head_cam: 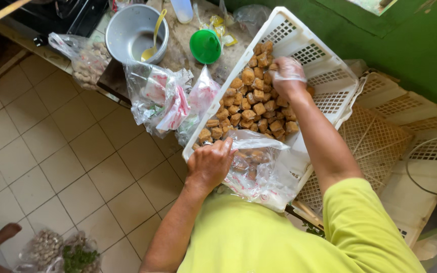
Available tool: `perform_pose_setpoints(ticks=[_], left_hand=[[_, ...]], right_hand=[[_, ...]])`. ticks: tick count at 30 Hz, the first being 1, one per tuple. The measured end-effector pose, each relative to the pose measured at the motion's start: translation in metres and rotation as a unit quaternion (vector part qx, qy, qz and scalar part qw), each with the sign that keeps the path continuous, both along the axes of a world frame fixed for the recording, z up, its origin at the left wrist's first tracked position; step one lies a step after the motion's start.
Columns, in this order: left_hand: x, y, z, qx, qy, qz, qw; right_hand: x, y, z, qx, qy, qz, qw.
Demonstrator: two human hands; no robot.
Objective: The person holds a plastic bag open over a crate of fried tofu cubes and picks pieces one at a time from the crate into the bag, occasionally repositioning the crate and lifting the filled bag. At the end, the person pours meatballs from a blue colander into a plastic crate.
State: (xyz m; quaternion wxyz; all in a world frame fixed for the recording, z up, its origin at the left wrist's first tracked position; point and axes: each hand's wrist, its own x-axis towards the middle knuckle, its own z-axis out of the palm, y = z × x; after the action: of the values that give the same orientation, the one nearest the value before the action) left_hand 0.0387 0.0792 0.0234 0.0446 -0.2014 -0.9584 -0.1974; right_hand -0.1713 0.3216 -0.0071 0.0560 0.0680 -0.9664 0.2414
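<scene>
2 hands (209,164) (288,73) – 1 bag (259,169), 1 crate (324,65)

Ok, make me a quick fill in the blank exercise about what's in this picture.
1. The left hand holds open a clear plastic ____.
2. The right hand, in a thin glove, reaches into the brown cubes in a ____ crate.
3. The metal pot holds a ____ ladle.

Missing words: bag; white; yellow

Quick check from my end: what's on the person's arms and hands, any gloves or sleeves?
The right hand wears a thin, clear plastic glove, crinkled and loose at the wrist. The left hand is bare. Both forearms are uncovered; a yellow-green shirt with short sleeves ends above the elbows. No watch, rings or bands show.
</scene>
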Motion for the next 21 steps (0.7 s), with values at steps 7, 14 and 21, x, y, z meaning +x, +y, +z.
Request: perform_pose_setpoints(ticks=[7,14,21], left_hand=[[-0.002,-0.006,0.004,-0.011,-0.004,-0.024,1.0],[-0.005,-0.008,0.003,-0.014,-0.006,-0.033,0.999],[-0.006,-0.007,0.002,-0.025,-0.012,-0.026,0.999]], right_hand=[[0.031,0.025,-0.013,-0.491,-0.198,-0.16,0.833],[0.048,0.039,-0.021,-0.264,-0.199,-0.137,0.934],[0.037,0.009,-0.011,0.069,-0.01,-0.024,0.997]])
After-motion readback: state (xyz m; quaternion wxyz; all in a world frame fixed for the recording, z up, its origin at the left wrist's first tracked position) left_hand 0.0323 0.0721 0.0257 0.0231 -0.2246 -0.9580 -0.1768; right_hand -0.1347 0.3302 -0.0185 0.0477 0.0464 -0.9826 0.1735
